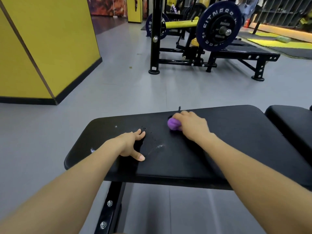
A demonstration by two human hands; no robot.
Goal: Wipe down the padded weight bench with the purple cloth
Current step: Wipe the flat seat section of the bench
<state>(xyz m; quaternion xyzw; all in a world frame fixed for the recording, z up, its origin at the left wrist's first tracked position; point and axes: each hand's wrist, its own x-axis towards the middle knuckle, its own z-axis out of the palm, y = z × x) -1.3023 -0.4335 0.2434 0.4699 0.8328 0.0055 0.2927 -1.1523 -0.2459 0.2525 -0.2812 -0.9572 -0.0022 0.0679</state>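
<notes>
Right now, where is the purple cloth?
In the head view, the purple cloth is bunched under the right hand on the black bench pad, right of centre near its far edge, with the left hand resting nearer on the pad.

Right hand (191, 124) grips purple cloth (173, 124) on bench (228, 149); left hand (130, 143) rests flat.

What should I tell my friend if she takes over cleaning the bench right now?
Right hand holds the bunched purple cloth against the far side of the black bench pad.
Left hand rests open on the pad, fingers spread, holding nothing.
Wet droplets and streaks lie between the two hands, so that patch looks unwiped.
Left to do: wipe those streaks, then the rest of the pad.
</notes>
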